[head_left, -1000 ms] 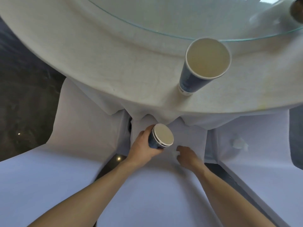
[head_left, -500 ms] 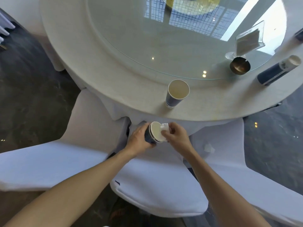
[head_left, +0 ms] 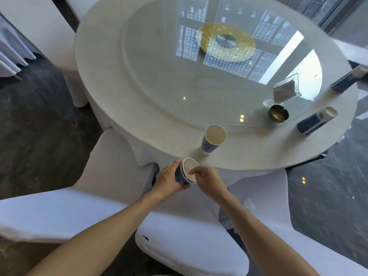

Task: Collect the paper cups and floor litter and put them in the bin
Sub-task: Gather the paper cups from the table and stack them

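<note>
My left hand (head_left: pixel 169 181) grips a stack of blue paper cups (head_left: pixel 187 171), its mouth tilted up toward the table. My right hand (head_left: pixel 208 181) has its fingertips bunched at the stack's rim; what they pinch is hidden. One more blue paper cup (head_left: pixel 214 140) stands upright near the table's front edge. Two cup stacks lie on their sides at the right, one nearer (head_left: pixel 316 120) and one farther (head_left: pixel 348 79). A crumpled white scrap (head_left: pixel 249 203) rests on the chair seat to my right. No bin is in view.
The round table (head_left: pixel 123 108) has a white cloth and a glass turntable (head_left: pixel 179 62). A dark ashtray (head_left: pixel 277 113) and a napkin holder (head_left: pixel 285 88) sit at the right. White-covered chairs (head_left: pixel 189 236) crowd the near edge. Dark floor (head_left: pixel 39 136) lies to the left.
The view has pulled back from under the table's edge. My right hand brought a white crumpled paper to the cup mouth; the paper no longer shows and the fingers sit at the rim.
</note>
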A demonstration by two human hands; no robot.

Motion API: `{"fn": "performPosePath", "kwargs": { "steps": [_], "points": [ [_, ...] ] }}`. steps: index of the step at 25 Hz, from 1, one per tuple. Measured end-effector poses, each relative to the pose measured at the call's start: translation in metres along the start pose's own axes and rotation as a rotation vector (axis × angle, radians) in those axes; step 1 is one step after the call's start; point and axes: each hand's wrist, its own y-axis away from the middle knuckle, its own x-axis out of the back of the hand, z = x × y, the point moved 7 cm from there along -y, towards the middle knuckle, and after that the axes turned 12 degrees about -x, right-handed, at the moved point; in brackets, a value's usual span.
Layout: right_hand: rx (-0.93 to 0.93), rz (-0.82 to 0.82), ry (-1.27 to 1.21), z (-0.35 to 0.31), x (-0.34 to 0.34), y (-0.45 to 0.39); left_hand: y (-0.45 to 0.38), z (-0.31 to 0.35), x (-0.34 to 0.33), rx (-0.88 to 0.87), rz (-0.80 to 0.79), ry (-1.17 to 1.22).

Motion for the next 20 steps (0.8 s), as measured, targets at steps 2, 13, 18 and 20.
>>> {"fn": "performPosePath", "kwargs": {
  "steps": [2, 13, 18, 20],
  "points": [
    [0.074, 0.163, -0.003, -0.007, 0.022, 0.001, 0.0, -0.002, 0.004, 0.008, 0.034, 0.032],
    [-0.035, 0.279, 0.381, -0.017, 0.085, -0.086, -0.014, -0.001, 0.042, 0.022, 0.201, 0.168],
    [-0.086, 0.167, 0.222, -0.003, 0.073, -0.112, -0.014, 0.003, 0.051, 0.053, 0.207, 0.219],
    [-0.085, 0.192, 0.159, 0.002, 0.078, -0.108, -0.015, 0.005, 0.052, 0.055, 0.21, 0.229]
  ]
}}
